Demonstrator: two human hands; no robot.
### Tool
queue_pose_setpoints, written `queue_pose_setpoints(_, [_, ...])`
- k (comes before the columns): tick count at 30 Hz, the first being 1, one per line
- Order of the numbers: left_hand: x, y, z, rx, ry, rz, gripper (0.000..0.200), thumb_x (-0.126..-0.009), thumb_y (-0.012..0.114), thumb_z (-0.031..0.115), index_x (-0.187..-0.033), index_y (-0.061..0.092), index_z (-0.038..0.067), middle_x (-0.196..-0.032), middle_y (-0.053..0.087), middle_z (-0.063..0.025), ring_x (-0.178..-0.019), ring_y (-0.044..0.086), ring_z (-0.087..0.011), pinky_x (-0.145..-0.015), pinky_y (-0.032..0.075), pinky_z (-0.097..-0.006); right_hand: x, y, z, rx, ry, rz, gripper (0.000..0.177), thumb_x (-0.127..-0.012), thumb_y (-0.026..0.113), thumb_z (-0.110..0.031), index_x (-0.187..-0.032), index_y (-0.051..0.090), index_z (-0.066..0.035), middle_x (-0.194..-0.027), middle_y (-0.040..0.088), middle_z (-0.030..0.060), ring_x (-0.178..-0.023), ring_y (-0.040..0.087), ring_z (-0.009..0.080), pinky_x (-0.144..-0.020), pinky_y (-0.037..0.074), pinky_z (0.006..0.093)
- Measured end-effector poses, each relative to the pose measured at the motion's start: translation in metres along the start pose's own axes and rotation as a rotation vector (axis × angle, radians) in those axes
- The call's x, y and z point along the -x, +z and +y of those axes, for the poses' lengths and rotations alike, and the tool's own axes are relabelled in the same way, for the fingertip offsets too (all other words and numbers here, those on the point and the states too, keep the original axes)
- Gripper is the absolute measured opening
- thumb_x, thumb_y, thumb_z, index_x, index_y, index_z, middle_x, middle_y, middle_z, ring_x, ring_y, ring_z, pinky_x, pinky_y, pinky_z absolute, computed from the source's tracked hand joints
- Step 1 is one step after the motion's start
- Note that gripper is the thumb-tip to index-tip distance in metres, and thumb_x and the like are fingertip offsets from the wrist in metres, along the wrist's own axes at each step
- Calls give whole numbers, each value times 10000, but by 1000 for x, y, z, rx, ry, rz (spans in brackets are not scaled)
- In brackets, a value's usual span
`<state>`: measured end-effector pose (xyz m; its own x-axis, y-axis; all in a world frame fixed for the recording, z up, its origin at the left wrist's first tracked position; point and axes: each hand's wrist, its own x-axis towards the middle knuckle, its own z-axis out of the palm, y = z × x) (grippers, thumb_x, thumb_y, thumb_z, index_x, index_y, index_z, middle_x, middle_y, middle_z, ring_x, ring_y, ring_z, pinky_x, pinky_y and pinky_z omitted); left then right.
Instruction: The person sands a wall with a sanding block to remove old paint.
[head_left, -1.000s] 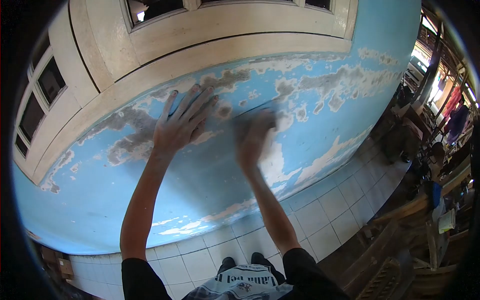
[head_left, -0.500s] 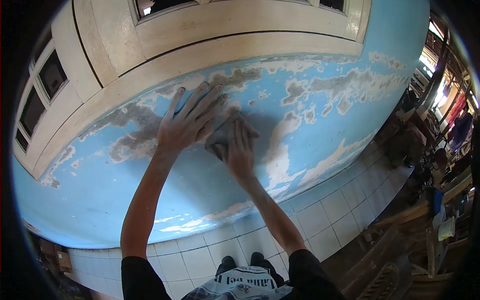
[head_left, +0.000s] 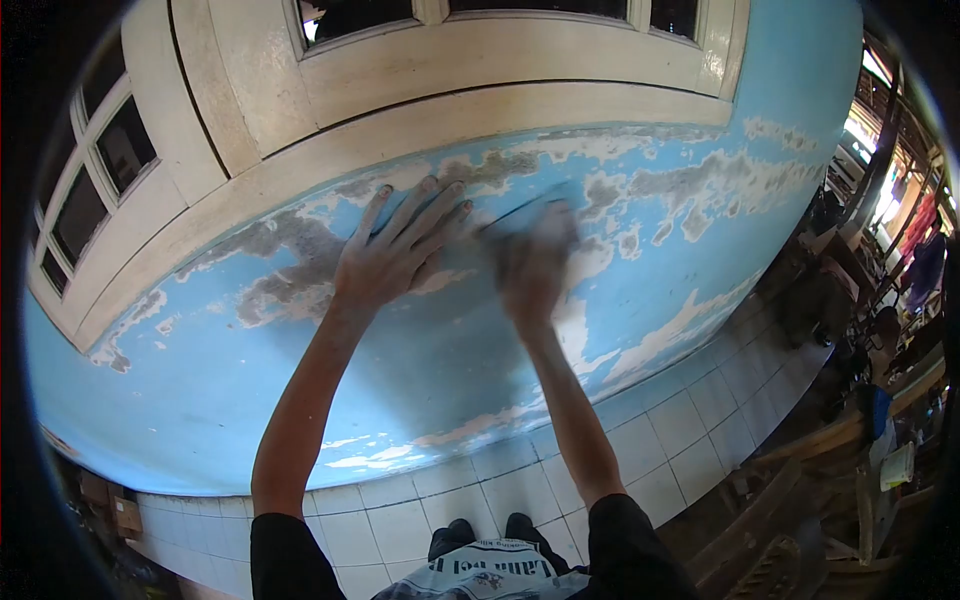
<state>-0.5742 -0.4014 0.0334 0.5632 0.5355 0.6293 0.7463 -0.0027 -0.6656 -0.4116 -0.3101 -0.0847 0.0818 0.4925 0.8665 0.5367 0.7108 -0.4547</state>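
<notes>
The blue wall (head_left: 420, 350) in front of me has ragged patches of bare grey and white where paint is gone. My left hand (head_left: 393, 252) lies flat on it, fingers spread, just below the window frame. To its right, my right hand (head_left: 535, 270) is smeared by motion and pressed against the wall. Under its fingers is a dark grey sheet of sandpaper (head_left: 503, 240), whose upper edge shows as a thin dark line. Most of the sheet is hidden by the hand and blur.
A cream wooden window frame (head_left: 480, 105) runs above the patches. White floor tiles (head_left: 390, 522) lie along the wall's foot, with my feet on them. Wooden furniture parts (head_left: 800, 510) and clutter stand at the right. A cardboard box (head_left: 125, 517) sits at the lower left.
My right hand has moved right and slightly up along the wall with the sandpaper. My left hand stays flat on the wall; the whole view has shifted slightly.
</notes>
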Motion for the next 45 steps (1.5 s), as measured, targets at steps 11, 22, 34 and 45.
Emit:
queue_pose_setpoints(11, [-2, 1, -2, 41, 2, 18, 519, -865, 494, 316, -1376, 415, 278, -1467, 343, 50, -1326, 359, -150, -1077, 317, -448, 102, 27, -11, 96, 141, -165, 704, -943, 473, -316, -1395, 169, 130, -1444, 188, 336, -1352, 185, 468, -1107, 158, 526])
queue_pose_setpoints(22, [11, 6, -5, 126, 41, 48, 545, -843, 525, 342, -1365, 423, 224, -1450, 367, 23, -1319, 371, -165, -1127, 257, -421, 105, 39, -47, -29, 219, -35, 627, -962, 434, -250, -1417, 172, 94, -1459, 200, 308, -1366, 176, 441, -1119, 122, 494])
queue_pose_setpoints(34, [181, -35, -73, 201, -475, 245, 486, -810, 535, 130, -1296, 525, 133, -1332, 492, -130, -1264, 434, -337, -1075, 227, -545, 49, 53, -88, -25, 83, 111, 711, -939, 469, -364, -1422, 185, 74, -1463, 196, 297, -1369, 161, 449, -1098, 87, 575])
queue_pose_setpoints(45, [216, 3, -84, -26, -798, 364, 491, -985, 297, 327, -1358, 428, 35, -1411, 381, -216, -1347, 293, -389, -1095, 109, -562, 111, 102, -115, 98, -226, 9, 798, -909, 487, -455, -1419, 189, 82, -1467, 160, 312, -1372, 131, 461, -1094, 70, 589])
